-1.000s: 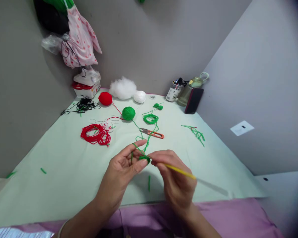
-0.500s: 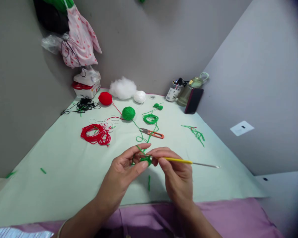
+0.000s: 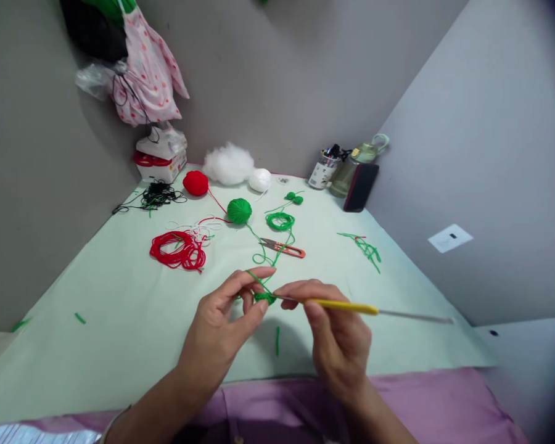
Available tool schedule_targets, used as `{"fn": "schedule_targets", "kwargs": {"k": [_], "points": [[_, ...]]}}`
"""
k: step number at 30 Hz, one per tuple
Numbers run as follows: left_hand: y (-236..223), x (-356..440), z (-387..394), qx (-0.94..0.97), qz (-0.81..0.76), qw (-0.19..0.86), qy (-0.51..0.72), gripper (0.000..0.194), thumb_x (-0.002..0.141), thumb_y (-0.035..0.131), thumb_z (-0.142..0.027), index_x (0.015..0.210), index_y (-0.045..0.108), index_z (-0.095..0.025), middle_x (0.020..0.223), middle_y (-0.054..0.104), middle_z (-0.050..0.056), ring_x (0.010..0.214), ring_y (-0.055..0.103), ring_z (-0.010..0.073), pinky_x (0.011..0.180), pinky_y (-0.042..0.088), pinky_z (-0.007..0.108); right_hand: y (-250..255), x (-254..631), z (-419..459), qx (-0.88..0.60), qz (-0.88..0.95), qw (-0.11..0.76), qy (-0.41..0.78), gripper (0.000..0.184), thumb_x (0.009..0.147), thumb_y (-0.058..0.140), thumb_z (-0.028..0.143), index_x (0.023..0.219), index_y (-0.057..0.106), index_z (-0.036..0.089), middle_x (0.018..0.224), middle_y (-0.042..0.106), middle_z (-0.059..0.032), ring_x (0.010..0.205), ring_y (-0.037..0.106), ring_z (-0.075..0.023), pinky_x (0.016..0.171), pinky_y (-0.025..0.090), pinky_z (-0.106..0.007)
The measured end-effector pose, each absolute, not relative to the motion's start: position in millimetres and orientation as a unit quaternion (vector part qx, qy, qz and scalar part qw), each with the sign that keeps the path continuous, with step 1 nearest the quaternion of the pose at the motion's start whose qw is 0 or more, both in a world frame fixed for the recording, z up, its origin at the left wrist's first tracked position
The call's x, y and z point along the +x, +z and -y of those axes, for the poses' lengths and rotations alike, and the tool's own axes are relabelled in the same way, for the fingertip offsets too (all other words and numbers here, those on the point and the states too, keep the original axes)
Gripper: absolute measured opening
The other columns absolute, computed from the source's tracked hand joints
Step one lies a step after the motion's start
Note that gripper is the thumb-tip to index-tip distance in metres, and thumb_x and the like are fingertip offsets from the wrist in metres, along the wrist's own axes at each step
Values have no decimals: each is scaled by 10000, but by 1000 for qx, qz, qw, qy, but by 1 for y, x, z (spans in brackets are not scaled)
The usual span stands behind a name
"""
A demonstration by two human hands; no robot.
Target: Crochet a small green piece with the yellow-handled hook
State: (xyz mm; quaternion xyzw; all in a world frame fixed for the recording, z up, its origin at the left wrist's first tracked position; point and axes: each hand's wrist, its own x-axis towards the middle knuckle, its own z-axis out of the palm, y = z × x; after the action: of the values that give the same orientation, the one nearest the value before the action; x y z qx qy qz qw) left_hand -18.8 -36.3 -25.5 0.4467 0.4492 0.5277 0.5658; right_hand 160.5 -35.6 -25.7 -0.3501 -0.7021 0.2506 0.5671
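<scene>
My left hand [image 3: 224, 317] pinches a small green crochet piece [image 3: 264, 298] between thumb and fingers, and green yarn runs over its raised index finger. In my right hand [image 3: 335, 327] is a crochet hook [image 3: 346, 306] with a yellow grip, held like a pencil. Its near tip meets the right edge of the green piece, while its other metal end points out to the right. Yarn leads from the hands toward a green yarn ball [image 3: 239, 211] and a loose green coil [image 3: 280, 222]. Orange-handled thread snips [image 3: 284, 248] lie just beyond the hands.
At left are a red yarn coil [image 3: 178, 250], a red ball [image 3: 195, 183] and tangled black yarn [image 3: 160, 194]. White stuffing [image 3: 229, 164] and a white ball [image 3: 259, 180] sit at the back. A phone [image 3: 361, 188] leans against a bottle [image 3: 345, 179]. Green scraps [image 3: 364, 248] lie at right.
The hook first swings its outer end up, tipping toward the left hand, then slides back to the right with my right hand. My left hand stays around the green piece, shifting slightly left.
</scene>
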Motion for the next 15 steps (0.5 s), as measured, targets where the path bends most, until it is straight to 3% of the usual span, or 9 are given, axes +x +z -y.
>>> {"fn": "schedule_targets", "kwargs": {"k": [4, 6, 9, 12, 15], "points": [[-25, -12, 37, 368, -422, 632, 536, 460, 819, 920, -320, 1269, 829, -300, 894, 647, -16, 773, 527, 131, 773, 461, 244, -30, 161, 39, -327, 808, 490, 6, 284, 1028, 622, 79, 1242, 765, 201, 1110, 811, -114, 995, 773, -220, 834, 646, -328], [-23, -12, 36, 292, -381, 711, 514, 536, 805, 935, -366, 1315, 807, -259, 843, 621, -22, 684, 463, 100, 675, 417, 219, -33, 160, 40, -329, 803, 498, -16, 325, 1011, 647, 69, 1267, 778, 219, 1149, 807, -122, 1032, 770, -236, 844, 642, -344], [-18, -14, 32, 237, -357, 753, 500, 516, 775, 954, -331, 1258, 831, -196, 764, 598, -26, 633, 389, 86, 665, 395, 216, -33, 159, 38, -345, 720, 585, 144, 302, 1047, 608, 110, 1224, 790, 274, 1051, 811, -71, 918, 744, -210, 785, 622, -349], [-14, -17, 31, 261, -355, 733, 518, 487, 749, 967, -319, 1212, 855, -216, 855, 673, 14, 776, 526, 135, 800, 458, 251, -30, 156, 32, -337, 612, 645, 308, 235, 1083, 596, 202, 1086, 814, 289, 913, 789, -33, 776, 682, -182, 691, 580, -330], [-14, -15, 34, 306, -349, 718, 519, 398, 802, 936, -334, 1186, 868, -258, 898, 701, 23, 915, 598, 174, 904, 476, 276, -26, 153, 28, -320, 609, 631, 358, 190, 1071, 649, 272, 1038, 837, 278, 934, 816, -53, 823, 719, -197, 683, 590, -327]]}}
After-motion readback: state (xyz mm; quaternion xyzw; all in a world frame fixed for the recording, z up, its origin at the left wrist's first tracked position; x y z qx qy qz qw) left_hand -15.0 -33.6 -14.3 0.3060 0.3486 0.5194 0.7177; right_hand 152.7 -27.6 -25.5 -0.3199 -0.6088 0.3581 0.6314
